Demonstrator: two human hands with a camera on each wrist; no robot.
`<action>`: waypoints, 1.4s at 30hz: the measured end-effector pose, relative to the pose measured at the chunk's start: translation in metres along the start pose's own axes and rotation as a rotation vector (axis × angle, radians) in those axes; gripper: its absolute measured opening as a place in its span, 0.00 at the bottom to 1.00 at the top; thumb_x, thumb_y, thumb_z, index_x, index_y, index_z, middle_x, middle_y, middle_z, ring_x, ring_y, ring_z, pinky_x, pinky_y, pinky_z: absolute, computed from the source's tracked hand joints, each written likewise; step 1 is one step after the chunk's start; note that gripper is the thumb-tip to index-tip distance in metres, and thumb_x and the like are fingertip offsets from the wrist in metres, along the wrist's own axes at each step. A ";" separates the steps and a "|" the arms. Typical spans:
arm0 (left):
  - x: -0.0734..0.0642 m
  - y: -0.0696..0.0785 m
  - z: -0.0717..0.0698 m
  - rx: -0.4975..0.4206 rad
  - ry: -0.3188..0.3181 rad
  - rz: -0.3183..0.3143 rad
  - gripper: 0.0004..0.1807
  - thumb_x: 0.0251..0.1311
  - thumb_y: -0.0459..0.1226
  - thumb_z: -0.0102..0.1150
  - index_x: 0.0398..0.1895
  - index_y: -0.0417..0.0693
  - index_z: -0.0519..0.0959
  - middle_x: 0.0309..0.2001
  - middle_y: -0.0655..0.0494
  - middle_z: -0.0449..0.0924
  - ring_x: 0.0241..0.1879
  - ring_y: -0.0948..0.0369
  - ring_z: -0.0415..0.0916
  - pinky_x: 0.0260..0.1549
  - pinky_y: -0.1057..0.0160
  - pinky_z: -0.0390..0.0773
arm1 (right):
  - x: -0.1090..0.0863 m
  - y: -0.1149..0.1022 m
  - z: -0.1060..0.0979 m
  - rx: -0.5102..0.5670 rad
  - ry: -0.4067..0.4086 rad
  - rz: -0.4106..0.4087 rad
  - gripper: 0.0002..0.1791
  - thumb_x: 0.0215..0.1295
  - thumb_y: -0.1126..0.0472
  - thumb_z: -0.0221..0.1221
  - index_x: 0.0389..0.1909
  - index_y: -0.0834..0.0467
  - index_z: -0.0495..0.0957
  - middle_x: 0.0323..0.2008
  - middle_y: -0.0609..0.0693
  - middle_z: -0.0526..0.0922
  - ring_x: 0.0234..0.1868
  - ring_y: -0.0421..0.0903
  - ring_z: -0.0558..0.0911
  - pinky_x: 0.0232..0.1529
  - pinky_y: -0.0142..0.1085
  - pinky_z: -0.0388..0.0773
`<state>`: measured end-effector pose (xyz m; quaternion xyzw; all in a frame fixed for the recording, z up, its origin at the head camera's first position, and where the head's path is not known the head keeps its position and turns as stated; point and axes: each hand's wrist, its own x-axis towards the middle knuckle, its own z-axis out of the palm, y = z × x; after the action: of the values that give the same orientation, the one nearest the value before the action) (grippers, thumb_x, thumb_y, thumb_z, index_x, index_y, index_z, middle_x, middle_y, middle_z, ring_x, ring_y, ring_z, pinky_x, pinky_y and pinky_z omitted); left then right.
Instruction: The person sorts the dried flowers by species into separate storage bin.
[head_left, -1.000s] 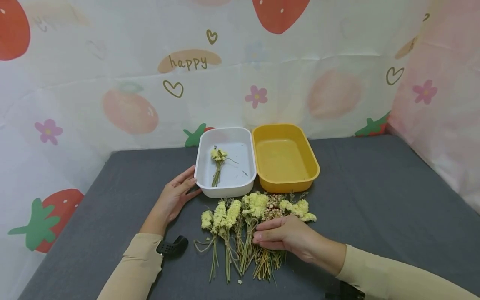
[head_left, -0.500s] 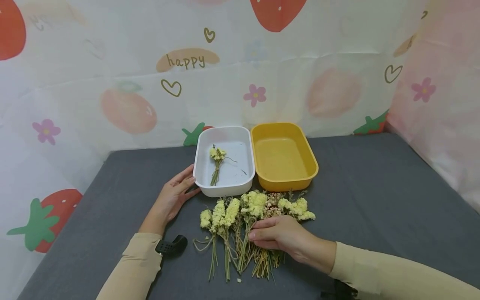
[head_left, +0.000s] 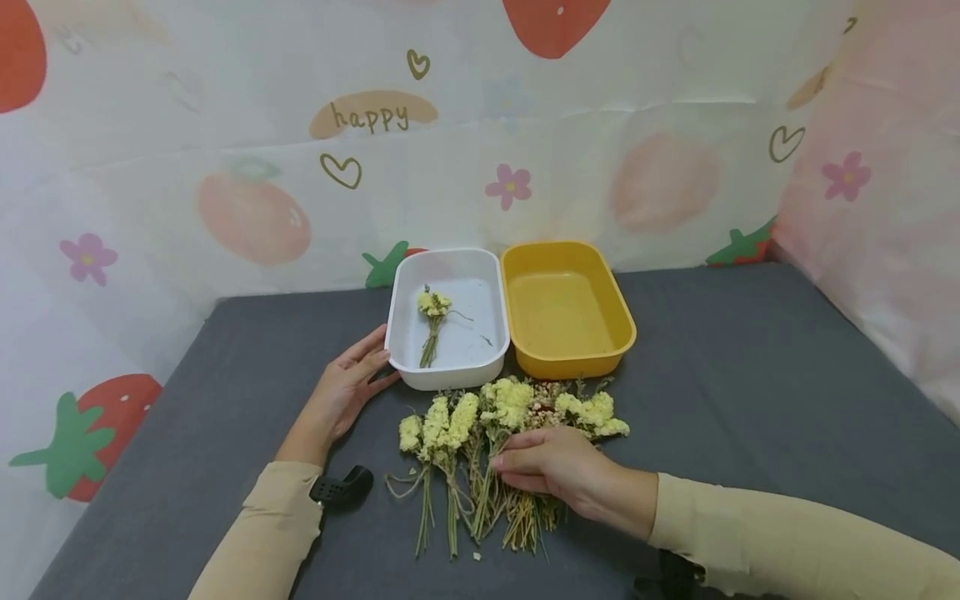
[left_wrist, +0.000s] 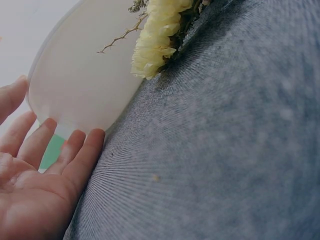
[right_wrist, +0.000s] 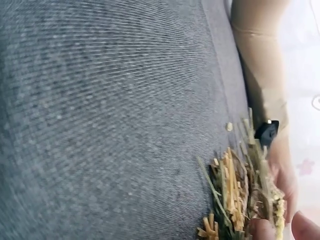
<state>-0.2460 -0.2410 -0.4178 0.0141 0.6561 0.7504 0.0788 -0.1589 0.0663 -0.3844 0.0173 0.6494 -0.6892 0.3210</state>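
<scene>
In the head view, my left hand (head_left: 341, 396) rests its extended fingers against the near left side of the white plastic tray (head_left: 450, 379). The left wrist view shows those fingertips touching the tray's outer wall (left_wrist: 80, 90). Inside the tray lies a small tied bunch of yellow dried flowers (head_left: 432, 317). My right hand (head_left: 570, 471) is over the row of dried flower bunches, its fingertips at the tied stems of a yellow bunch (head_left: 506, 402). In the right wrist view, a thumb (right_wrist: 262, 230) and a finger (right_wrist: 305, 227) stand apart beside the stems (right_wrist: 232, 190).
A yellow plastic tray (head_left: 567, 312) stands right of the white one, with nothing in it. More yellow bunches (head_left: 444, 425) and a pinkish one (head_left: 543, 404) lie side by side on the grey cloth (head_left: 750, 400). A printed curtain (head_left: 585, 150) hangs behind.
My right hand has moved slightly left, towards the stems of the middle yellow bunch. The left hand stays against the white tray. The whole head view has shifted a little.
</scene>
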 end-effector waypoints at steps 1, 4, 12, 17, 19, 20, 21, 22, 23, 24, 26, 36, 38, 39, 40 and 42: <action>0.000 0.000 0.000 0.000 0.000 -0.002 0.33 0.76 0.36 0.48 0.80 0.50 0.52 0.80 0.52 0.50 0.78 0.51 0.52 0.74 0.46 0.64 | 0.000 0.001 0.001 0.005 0.010 -0.003 0.26 0.65 0.71 0.61 0.62 0.78 0.69 0.57 0.70 0.79 0.48 0.48 0.87 0.57 0.40 0.83; 0.000 -0.001 0.001 0.001 0.002 -0.009 0.33 0.76 0.36 0.48 0.80 0.50 0.52 0.80 0.52 0.50 0.78 0.51 0.52 0.74 0.46 0.64 | 0.000 0.003 0.002 0.018 0.051 0.001 0.29 0.65 0.71 0.61 0.64 0.79 0.65 0.58 0.71 0.78 0.52 0.53 0.86 0.56 0.42 0.84; 0.001 0.000 0.000 0.006 0.007 -0.001 0.33 0.75 0.38 0.50 0.80 0.50 0.52 0.80 0.51 0.51 0.77 0.52 0.54 0.73 0.47 0.64 | 0.005 0.002 0.005 0.047 0.125 0.022 0.26 0.65 0.71 0.62 0.62 0.76 0.70 0.51 0.67 0.84 0.42 0.48 0.89 0.49 0.38 0.87; 0.001 0.001 0.000 0.008 0.005 -0.001 0.33 0.76 0.38 0.49 0.80 0.50 0.52 0.80 0.52 0.51 0.77 0.53 0.55 0.73 0.48 0.65 | 0.004 0.002 0.004 0.028 0.126 0.012 0.22 0.64 0.72 0.62 0.58 0.75 0.74 0.47 0.63 0.86 0.38 0.44 0.88 0.46 0.37 0.88; 0.002 0.001 0.000 0.006 0.004 0.001 0.32 0.76 0.37 0.48 0.80 0.50 0.52 0.80 0.52 0.51 0.77 0.53 0.54 0.73 0.48 0.65 | 0.001 0.003 0.003 0.010 0.113 -0.005 0.21 0.64 0.72 0.62 0.57 0.75 0.75 0.48 0.64 0.85 0.39 0.44 0.88 0.47 0.38 0.88; 0.002 0.001 0.000 0.006 0.004 0.002 0.32 0.76 0.37 0.48 0.80 0.50 0.52 0.80 0.52 0.51 0.77 0.53 0.54 0.73 0.48 0.65 | 0.000 0.003 0.002 0.003 0.108 -0.012 0.21 0.64 0.72 0.62 0.57 0.76 0.75 0.48 0.65 0.85 0.39 0.45 0.88 0.47 0.38 0.88; 0.001 0.001 0.001 0.008 0.004 0.002 0.32 0.76 0.37 0.48 0.80 0.50 0.52 0.80 0.52 0.51 0.77 0.53 0.54 0.73 0.47 0.65 | -0.001 0.003 0.002 -0.007 0.107 -0.018 0.21 0.64 0.72 0.62 0.56 0.76 0.75 0.49 0.66 0.85 0.40 0.45 0.88 0.47 0.39 0.88; 0.001 0.001 0.001 0.007 0.003 0.002 0.32 0.76 0.37 0.47 0.80 0.50 0.52 0.80 0.52 0.50 0.77 0.53 0.54 0.73 0.47 0.65 | -0.002 0.004 0.002 -0.014 0.104 -0.022 0.20 0.64 0.72 0.62 0.56 0.76 0.76 0.48 0.65 0.85 0.40 0.45 0.88 0.48 0.39 0.88; 0.001 0.001 0.001 0.007 0.003 0.001 0.32 0.76 0.37 0.47 0.80 0.50 0.52 0.80 0.52 0.50 0.77 0.53 0.55 0.73 0.47 0.65 | -0.003 0.004 0.001 -0.022 0.099 -0.028 0.20 0.64 0.71 0.62 0.55 0.76 0.76 0.48 0.65 0.85 0.41 0.45 0.88 0.48 0.39 0.87; 0.001 0.001 0.001 0.008 0.004 0.000 0.32 0.76 0.37 0.47 0.80 0.50 0.52 0.80 0.52 0.50 0.76 0.53 0.55 0.73 0.47 0.65 | -0.004 0.004 0.000 -0.026 0.096 -0.032 0.19 0.64 0.71 0.62 0.54 0.75 0.76 0.48 0.64 0.85 0.41 0.45 0.88 0.48 0.39 0.87; 0.001 0.001 0.001 0.006 0.007 -0.002 0.32 0.76 0.37 0.47 0.80 0.50 0.52 0.80 0.52 0.51 0.76 0.54 0.56 0.73 0.48 0.65 | -0.005 0.003 -0.001 -0.032 0.094 -0.035 0.18 0.64 0.71 0.62 0.53 0.75 0.77 0.47 0.62 0.86 0.40 0.44 0.88 0.48 0.39 0.87; 0.001 0.003 0.000 0.003 0.013 -0.010 0.34 0.75 0.38 0.49 0.80 0.50 0.51 0.80 0.53 0.49 0.77 0.52 0.54 0.73 0.48 0.64 | -0.010 0.001 -0.006 -0.009 0.076 -0.038 0.19 0.64 0.69 0.63 0.54 0.73 0.78 0.44 0.57 0.87 0.40 0.43 0.88 0.50 0.40 0.87; 0.000 0.003 0.000 0.000 0.013 -0.010 0.34 0.75 0.38 0.49 0.80 0.50 0.51 0.80 0.53 0.49 0.77 0.52 0.54 0.74 0.47 0.64 | -0.011 0.000 -0.006 -0.007 0.085 -0.043 0.19 0.64 0.69 0.64 0.54 0.73 0.78 0.44 0.56 0.87 0.40 0.43 0.88 0.49 0.40 0.87; 0.000 0.002 0.000 0.000 0.010 -0.008 0.34 0.75 0.38 0.49 0.80 0.50 0.51 0.80 0.53 0.50 0.77 0.52 0.54 0.74 0.47 0.64 | -0.011 0.001 -0.007 -0.005 0.090 -0.045 0.19 0.63 0.69 0.64 0.54 0.73 0.78 0.43 0.56 0.87 0.40 0.43 0.88 0.49 0.40 0.87; 0.000 0.002 0.000 0.000 0.008 -0.007 0.34 0.75 0.38 0.49 0.80 0.50 0.51 0.80 0.53 0.50 0.77 0.53 0.54 0.74 0.47 0.64 | -0.012 0.001 -0.007 -0.003 0.096 -0.047 0.19 0.63 0.69 0.64 0.54 0.73 0.78 0.43 0.56 0.87 0.40 0.43 0.88 0.49 0.40 0.87; -0.001 0.000 0.000 0.003 0.004 -0.007 0.34 0.75 0.39 0.50 0.80 0.50 0.52 0.80 0.53 0.50 0.77 0.54 0.55 0.74 0.47 0.64 | -0.013 0.001 -0.008 0.000 0.102 -0.046 0.19 0.63 0.69 0.65 0.54 0.73 0.78 0.42 0.55 0.88 0.39 0.43 0.88 0.48 0.40 0.88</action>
<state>-0.2454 -0.2408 -0.4177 0.0106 0.6574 0.7492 0.0800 -0.1511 0.0789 -0.3811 0.0376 0.6651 -0.6946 0.2717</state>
